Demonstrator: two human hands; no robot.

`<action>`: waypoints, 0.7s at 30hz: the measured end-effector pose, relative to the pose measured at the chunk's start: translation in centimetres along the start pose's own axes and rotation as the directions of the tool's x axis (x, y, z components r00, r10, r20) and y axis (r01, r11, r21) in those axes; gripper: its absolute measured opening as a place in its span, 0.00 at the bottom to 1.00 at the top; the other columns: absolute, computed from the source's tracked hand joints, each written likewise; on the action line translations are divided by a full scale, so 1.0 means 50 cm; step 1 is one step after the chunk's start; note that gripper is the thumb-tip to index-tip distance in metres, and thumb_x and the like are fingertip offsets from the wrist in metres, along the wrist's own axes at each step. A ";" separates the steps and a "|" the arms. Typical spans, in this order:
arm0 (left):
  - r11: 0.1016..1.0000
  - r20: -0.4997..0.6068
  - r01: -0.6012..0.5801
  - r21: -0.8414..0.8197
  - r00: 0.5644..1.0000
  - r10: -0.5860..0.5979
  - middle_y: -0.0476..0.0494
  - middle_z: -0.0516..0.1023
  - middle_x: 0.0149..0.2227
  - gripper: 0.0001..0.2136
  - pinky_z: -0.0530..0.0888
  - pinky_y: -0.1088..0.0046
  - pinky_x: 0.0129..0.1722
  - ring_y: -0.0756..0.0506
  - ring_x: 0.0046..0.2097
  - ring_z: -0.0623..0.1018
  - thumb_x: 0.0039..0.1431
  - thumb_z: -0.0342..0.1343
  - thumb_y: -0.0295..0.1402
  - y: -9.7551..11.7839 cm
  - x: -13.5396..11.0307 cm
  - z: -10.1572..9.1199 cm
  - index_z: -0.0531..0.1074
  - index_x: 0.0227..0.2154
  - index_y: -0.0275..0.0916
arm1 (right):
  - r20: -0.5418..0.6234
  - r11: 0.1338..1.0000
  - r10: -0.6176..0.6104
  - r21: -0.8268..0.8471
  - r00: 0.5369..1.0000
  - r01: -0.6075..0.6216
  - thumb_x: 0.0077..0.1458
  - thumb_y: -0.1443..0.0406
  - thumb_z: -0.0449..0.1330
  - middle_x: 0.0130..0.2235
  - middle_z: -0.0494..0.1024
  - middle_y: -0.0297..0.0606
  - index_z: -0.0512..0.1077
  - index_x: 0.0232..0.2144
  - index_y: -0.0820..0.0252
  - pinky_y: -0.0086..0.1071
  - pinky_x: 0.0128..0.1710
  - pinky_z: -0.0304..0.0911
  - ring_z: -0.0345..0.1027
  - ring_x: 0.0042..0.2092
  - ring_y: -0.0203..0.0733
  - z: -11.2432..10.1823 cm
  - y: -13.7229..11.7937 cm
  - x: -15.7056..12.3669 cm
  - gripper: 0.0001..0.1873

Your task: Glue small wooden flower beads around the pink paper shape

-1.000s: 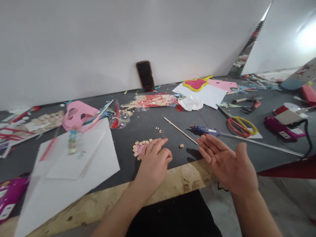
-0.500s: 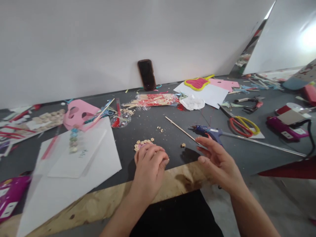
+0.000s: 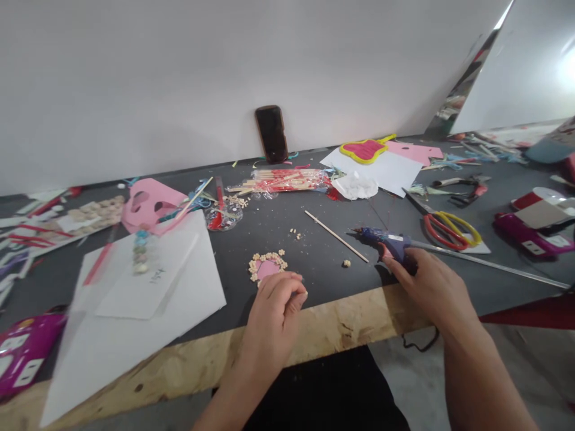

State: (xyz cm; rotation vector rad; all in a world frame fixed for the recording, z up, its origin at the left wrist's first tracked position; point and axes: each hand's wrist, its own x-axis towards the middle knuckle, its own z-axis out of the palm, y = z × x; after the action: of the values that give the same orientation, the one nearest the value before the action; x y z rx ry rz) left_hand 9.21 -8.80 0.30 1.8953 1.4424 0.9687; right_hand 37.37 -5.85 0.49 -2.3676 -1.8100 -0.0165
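My left hand (image 3: 279, 305) is closed in a pinch at the front of the dark tabletop, just below a pink paper piece (image 3: 268, 267) edged with small pale flower-shaped bits. A tiny pale spot shows at its fingertips; I cannot make out what it is. My right hand (image 3: 433, 287) is wrapped round the handle of a blue hot glue gun (image 3: 385, 237), which lies on the table with its nozzle to the left and a long clear glue stick (image 3: 489, 261) out of its back. Between the hands lie a thin wooden stick (image 3: 336, 236) and a single flower-shaped bit (image 3: 346, 263).
Scissors (image 3: 449, 230) and pliers (image 3: 462, 185) lie to the right. A white sheet (image 3: 193, 287) and a pink paper mask (image 3: 150, 203) are on the left. Bagged wooden sticks (image 3: 287, 179) lie at the back, before a phone (image 3: 272, 134) against the wall.
My right hand has moved right and closed on the glue gun's handle. My left hand has shifted slightly down, uncovering more of the pink piece. The view has turned slightly.
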 end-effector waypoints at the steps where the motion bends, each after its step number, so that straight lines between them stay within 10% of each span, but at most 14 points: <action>1: 0.998 0.012 0.045 -0.036 0.999 -0.045 0.45 0.75 0.40 0.06 0.69 0.68 0.45 0.46 0.44 0.73 0.63 0.48 0.31 0.001 -0.003 0.000 0.68 0.32 0.42 | 0.026 1.000 0.010 -0.020 1.000 -0.009 0.55 0.42 0.48 0.29 0.76 0.45 0.71 0.31 0.59 0.35 0.25 0.54 0.68 0.31 0.50 -0.004 -0.003 0.005 0.28; 9: 0.930 0.115 0.290 -0.225 0.956 -0.270 0.50 0.73 0.29 0.07 0.66 0.74 0.30 0.49 0.30 0.71 0.62 0.50 0.37 0.013 -0.027 0.011 0.70 0.32 0.42 | 0.077 0.917 0.189 0.344 0.979 -0.204 0.46 0.47 0.60 0.32 0.78 0.44 0.75 0.37 0.58 0.39 0.29 0.61 0.71 0.33 0.52 -0.034 -0.005 0.014 0.23; 15: 0.882 0.169 0.359 -0.305 0.932 -0.321 0.52 0.71 0.26 0.07 0.63 0.76 0.27 0.51 0.27 0.68 0.61 0.51 0.37 0.017 -0.033 0.025 0.70 0.31 0.41 | 0.368 0.177 0.148 0.903 0.918 -0.391 0.47 0.52 0.61 0.27 0.75 0.44 0.74 0.33 0.54 0.36 0.19 0.57 0.66 0.22 0.42 -0.030 0.008 -0.024 0.15; 21: 0.813 0.191 0.390 -0.433 0.921 -0.340 0.51 0.70 0.28 0.07 0.63 0.76 0.30 0.51 0.29 0.68 0.59 0.53 0.38 0.023 -0.029 0.026 0.70 0.31 0.40 | 0.498 -0.017 -0.197 0.860 0.845 -0.510 0.47 0.54 0.58 0.29 0.74 0.42 0.76 0.37 0.53 0.29 0.13 0.47 0.60 0.22 0.38 -0.027 -0.006 -0.056 0.17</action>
State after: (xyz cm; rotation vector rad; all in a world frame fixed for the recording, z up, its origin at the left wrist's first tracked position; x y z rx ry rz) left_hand 10.68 -10.53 0.16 1.2417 1.3035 0.9081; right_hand 36.46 -8.65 1.57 -1.3190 -0.8017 1.5542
